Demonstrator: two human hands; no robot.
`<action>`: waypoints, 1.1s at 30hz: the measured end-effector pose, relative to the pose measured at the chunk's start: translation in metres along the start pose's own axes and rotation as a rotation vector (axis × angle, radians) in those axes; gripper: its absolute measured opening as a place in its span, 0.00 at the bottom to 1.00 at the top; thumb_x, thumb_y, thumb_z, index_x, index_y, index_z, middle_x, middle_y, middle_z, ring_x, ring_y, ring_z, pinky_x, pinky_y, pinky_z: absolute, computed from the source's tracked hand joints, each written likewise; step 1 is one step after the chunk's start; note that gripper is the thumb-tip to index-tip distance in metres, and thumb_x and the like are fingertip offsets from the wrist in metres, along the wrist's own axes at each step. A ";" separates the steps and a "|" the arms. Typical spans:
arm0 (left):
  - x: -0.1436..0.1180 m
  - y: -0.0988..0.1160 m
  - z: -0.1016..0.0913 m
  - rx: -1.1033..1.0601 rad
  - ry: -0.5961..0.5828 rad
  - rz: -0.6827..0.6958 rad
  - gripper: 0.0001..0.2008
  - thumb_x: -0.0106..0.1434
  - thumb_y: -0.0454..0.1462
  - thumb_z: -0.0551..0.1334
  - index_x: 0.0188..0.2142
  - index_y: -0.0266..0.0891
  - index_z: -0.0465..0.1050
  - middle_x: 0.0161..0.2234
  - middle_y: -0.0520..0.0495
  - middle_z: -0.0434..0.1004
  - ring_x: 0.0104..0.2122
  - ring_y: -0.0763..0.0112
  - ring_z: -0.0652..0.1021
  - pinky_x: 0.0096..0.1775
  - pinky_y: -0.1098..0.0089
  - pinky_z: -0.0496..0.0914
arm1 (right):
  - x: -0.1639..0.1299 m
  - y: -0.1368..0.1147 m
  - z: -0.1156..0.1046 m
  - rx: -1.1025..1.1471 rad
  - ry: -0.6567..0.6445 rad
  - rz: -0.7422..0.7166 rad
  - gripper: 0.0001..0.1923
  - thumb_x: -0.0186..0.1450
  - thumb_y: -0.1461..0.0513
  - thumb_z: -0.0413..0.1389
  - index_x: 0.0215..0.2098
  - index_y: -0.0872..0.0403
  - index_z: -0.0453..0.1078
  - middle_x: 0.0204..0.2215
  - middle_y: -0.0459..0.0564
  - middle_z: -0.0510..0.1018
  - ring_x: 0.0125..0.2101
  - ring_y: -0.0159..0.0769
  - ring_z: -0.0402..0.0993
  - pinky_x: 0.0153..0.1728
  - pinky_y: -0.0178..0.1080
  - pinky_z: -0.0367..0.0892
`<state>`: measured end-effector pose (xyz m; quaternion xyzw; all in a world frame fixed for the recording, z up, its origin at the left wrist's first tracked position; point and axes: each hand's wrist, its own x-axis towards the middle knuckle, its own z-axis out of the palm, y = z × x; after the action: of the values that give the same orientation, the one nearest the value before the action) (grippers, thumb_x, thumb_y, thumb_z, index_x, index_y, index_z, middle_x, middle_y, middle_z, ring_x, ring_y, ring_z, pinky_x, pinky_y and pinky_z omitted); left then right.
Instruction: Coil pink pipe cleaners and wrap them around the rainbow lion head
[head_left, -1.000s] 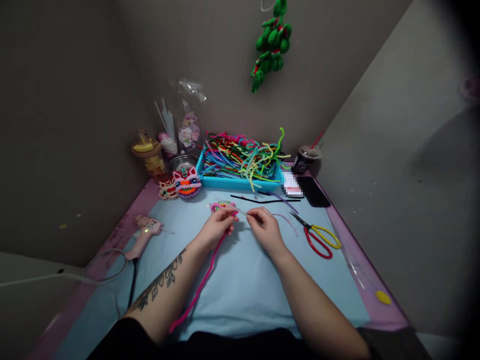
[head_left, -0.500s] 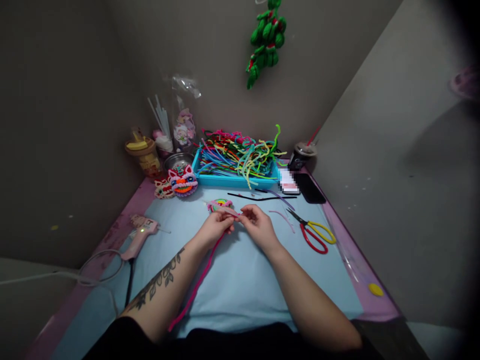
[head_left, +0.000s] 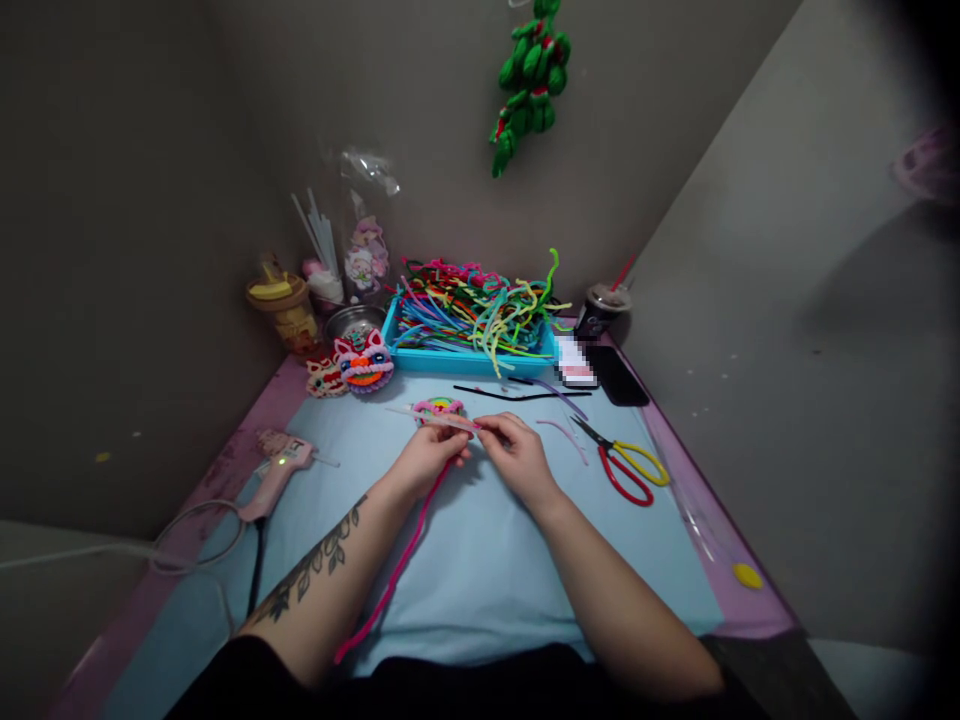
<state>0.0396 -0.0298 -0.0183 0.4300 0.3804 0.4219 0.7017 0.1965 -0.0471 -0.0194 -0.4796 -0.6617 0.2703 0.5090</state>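
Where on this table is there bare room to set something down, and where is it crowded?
Bare blue mat lies between the forearms, and right of the right hand below the scissors. A smaller patch sits between the glue gun and the left hand. The back edge is crowded: pipe-cleaner tray, lion heads, cups, phone.

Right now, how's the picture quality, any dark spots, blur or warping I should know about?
Head view: dim overall, the blue mat brightest; dark vignette in the right corners; wide-angle warping bends the walls; a pixelated patch sits beside the phone; the left hand and right hand are slightly soft.
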 end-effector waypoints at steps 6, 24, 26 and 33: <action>-0.001 0.001 0.000 -0.138 -0.007 -0.050 0.15 0.46 0.38 0.73 0.32 0.34 0.75 0.30 0.50 0.72 0.24 0.79 0.72 0.26 0.77 0.66 | -0.001 -0.001 0.001 -0.010 0.045 -0.043 0.07 0.64 0.62 0.53 0.35 0.52 0.74 0.32 0.49 0.76 0.33 0.35 0.73 0.36 0.37 0.67; 0.005 -0.003 -0.002 -0.019 0.001 0.037 0.20 0.39 0.37 0.75 0.34 0.35 0.80 0.28 0.47 0.79 0.28 0.72 0.76 0.36 0.71 0.69 | -0.001 -0.003 0.003 -0.080 0.176 -0.009 0.07 0.64 0.62 0.53 0.33 0.52 0.74 0.30 0.49 0.76 0.33 0.36 0.73 0.35 0.38 0.67; 0.009 -0.006 -0.003 0.010 0.041 0.086 0.18 0.39 0.40 0.75 0.31 0.34 0.79 0.27 0.47 0.79 0.27 0.72 0.76 0.35 0.70 0.69 | -0.002 -0.004 0.005 -0.072 0.175 0.000 0.07 0.63 0.62 0.53 0.33 0.52 0.74 0.30 0.49 0.76 0.33 0.37 0.73 0.35 0.37 0.67; 0.018 -0.014 -0.014 0.224 0.048 0.267 0.15 0.46 0.44 0.72 0.30 0.36 0.80 0.28 0.45 0.81 0.27 0.68 0.77 0.33 0.67 0.72 | -0.003 -0.007 0.007 -0.058 0.176 0.008 0.07 0.63 0.62 0.53 0.33 0.53 0.74 0.30 0.49 0.76 0.33 0.36 0.72 0.35 0.38 0.67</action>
<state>0.0370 -0.0131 -0.0390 0.5419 0.3812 0.4767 0.5778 0.1876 -0.0520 -0.0170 -0.5187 -0.6202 0.2097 0.5499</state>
